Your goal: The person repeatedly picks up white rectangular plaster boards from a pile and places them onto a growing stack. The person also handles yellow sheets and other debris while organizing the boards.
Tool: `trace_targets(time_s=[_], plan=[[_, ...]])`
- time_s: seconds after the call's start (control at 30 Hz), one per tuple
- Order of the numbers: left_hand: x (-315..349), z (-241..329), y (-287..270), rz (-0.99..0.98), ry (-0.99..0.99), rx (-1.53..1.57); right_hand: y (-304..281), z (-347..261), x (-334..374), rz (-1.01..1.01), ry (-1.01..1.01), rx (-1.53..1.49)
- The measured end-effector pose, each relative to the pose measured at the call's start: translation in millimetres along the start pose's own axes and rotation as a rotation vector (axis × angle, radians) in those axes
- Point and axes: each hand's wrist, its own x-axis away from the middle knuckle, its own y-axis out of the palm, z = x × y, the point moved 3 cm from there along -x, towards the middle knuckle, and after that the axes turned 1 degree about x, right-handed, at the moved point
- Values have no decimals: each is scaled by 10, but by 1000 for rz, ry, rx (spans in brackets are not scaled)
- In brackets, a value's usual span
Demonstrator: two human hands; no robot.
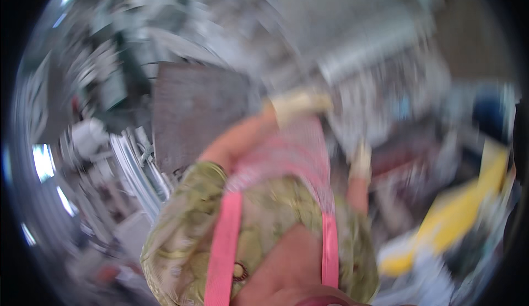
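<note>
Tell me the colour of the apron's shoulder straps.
The straps are bright pink, best seen in the head view.

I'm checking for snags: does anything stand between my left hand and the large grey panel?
Nothing visible does: the pale lower edge of the large grey panel shows just above and to the right of your left hand in the picture. Motion blur hides whether they touch.

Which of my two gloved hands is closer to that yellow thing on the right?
Your right hand, to the right of the pink apron. Your left hand is farther from the yellow thing, by the apron's far end.
</note>
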Motion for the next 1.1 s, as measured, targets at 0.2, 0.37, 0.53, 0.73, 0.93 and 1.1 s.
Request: trace_targets(time_s=[0.2,0.37,0.53,0.73,0.93,1.1], plan=[[211,-742,923,-29,-1147,1096,245,620,-84,129,144,-117],[247,-1669,1600,-24,-1249,915,823,762,-680,65,151,-248],[333,-2777,1721,224,-1367,745,1517,726,-1631,145,-309,75],[341,-3080,1658,241,-1250,790,1998,-132,-2727,574,-306,103],[295,-2851,1581,143,-1199,813,2243,-565,-2579,480,-947,957],[488,-2849,1488,159,-1453,758,2580,-528,-2785,435,-880,1109]])
